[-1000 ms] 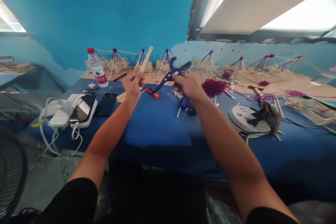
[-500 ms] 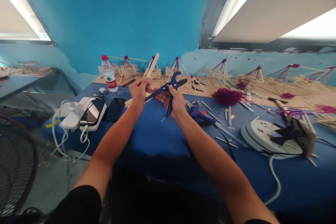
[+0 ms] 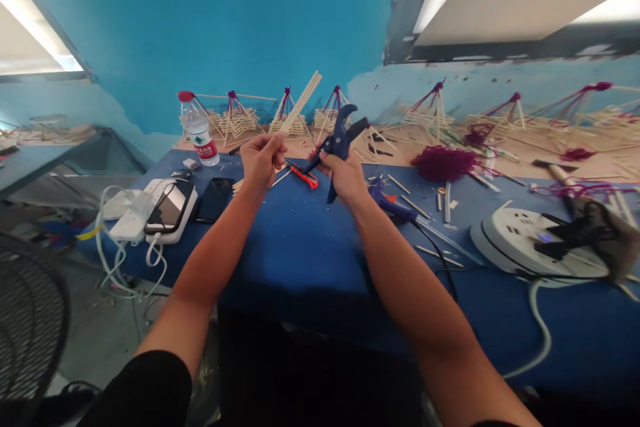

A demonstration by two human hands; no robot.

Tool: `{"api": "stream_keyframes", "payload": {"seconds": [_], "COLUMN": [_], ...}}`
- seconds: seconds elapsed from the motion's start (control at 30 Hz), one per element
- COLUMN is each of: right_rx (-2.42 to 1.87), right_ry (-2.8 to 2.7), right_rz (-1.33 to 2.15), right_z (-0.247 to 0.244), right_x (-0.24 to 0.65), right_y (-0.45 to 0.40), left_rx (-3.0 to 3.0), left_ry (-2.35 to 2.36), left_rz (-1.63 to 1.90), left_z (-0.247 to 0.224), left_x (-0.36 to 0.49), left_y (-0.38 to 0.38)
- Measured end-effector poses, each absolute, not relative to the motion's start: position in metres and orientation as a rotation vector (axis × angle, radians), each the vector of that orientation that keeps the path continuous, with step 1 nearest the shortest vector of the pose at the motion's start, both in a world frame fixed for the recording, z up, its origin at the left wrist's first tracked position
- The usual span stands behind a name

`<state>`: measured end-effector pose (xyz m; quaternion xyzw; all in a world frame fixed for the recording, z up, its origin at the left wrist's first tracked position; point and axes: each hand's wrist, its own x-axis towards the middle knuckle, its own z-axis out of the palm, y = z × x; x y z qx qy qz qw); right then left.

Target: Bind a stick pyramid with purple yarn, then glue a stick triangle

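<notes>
My left hand (image 3: 263, 159) is closed round several thin wooden sticks (image 3: 304, 100), which point up and to the right. In my right hand (image 3: 343, 172) is a dark blue cutter (image 3: 340, 138), its curved jaws upward and its handles spreading downward. The two hands are a short way apart over the blue table (image 3: 300, 240). Between them an orange utility knife (image 3: 306, 177) lies on the table. More sticks lie beneath my left hand, partly hidden by it.
A water bottle (image 3: 199, 130), a black phone (image 3: 216, 199) and power strips are at left. Stick structures with purple tops line the back. Purple yarn (image 3: 445, 163), a glue gun (image 3: 393, 205) and a round white power socket (image 3: 540, 247) are at right.
The cutter in my right hand has tilted and moved a little away from my left hand. The orange knife now shows between the hands. The camera view has shifted slightly.
</notes>
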<state>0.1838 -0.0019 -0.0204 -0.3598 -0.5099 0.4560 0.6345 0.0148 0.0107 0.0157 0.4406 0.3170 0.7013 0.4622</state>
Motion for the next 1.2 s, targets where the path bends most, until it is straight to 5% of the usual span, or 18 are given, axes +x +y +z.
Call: {"api": "stream_keyframes", "payload": {"seconds": [0.3,1.2], "right_rx": [-1.320,-1.398], "right_ry": [-1.655,-1.801], "right_rz": [0.417,0.367], "right_z": [-0.018,-0.019], "right_x": [0.182,0.179], "right_y": [-0.016,-0.027], "left_rx": [1.196,1.475], "left_ry": [0.801,0.814], "left_rz": [1.664,1.552], "left_z": [0.015,-0.001], "left_x": [0.020,0.020], "left_y": [0.002,0.006]}}
